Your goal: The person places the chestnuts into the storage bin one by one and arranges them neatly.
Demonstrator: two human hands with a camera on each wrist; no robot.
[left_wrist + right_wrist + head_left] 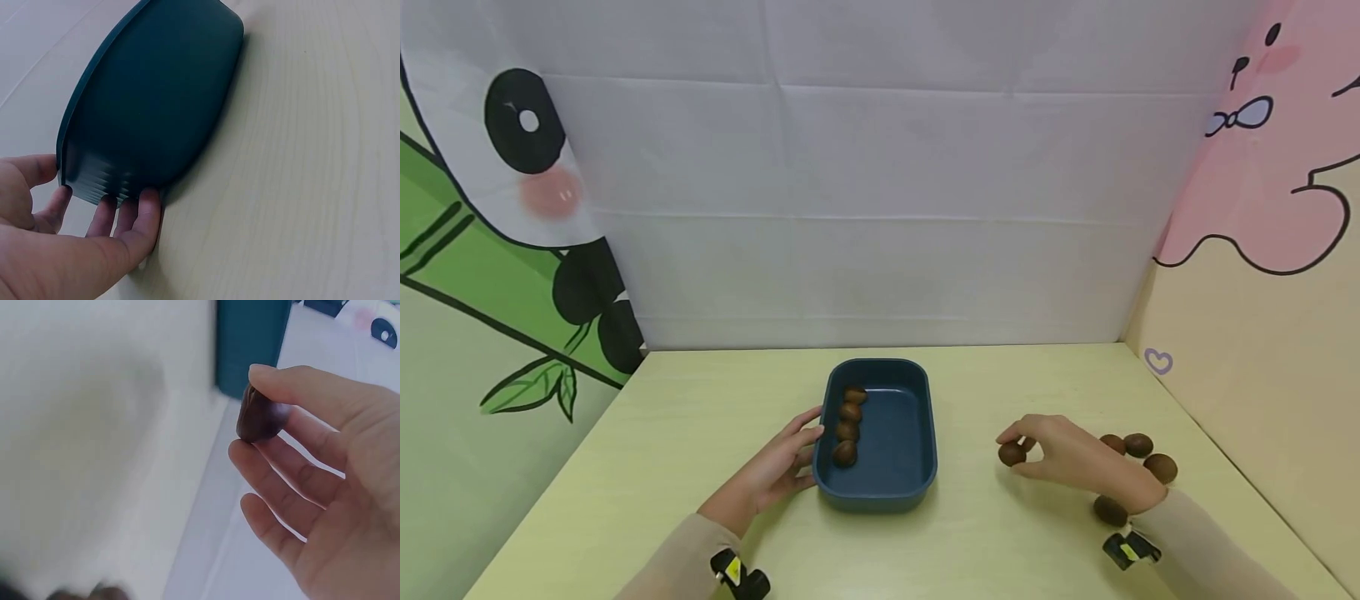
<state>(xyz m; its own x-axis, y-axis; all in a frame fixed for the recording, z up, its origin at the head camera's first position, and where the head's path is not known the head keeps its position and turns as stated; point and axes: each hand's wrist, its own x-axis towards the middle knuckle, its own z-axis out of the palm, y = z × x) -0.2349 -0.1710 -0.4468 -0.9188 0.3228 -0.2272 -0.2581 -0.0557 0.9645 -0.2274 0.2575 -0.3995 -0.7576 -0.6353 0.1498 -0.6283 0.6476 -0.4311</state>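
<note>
desk [985, 550]: pale yellow, faint wood grain | back: white sheet [887, 158], creased in a grid | left wall [467, 450]: pale green, panda-like mural [475, 158] | right wall [1255, 375]: cream, pink cartoon figure [1240, 187] | light: soft

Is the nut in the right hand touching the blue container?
Apart. The head view shows a strip of table between the brown nut, pinched in the right hand, and the blue container.

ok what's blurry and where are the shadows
Right wrist view: rounded brown nuts cut off at the bottom edge blur, the held glossy brown nut is sharper; left wrist view: shadow along the dark blue rectangular plastic tray; head view: soft shadows on the pale yellow wood-grain tabletop.
</note>
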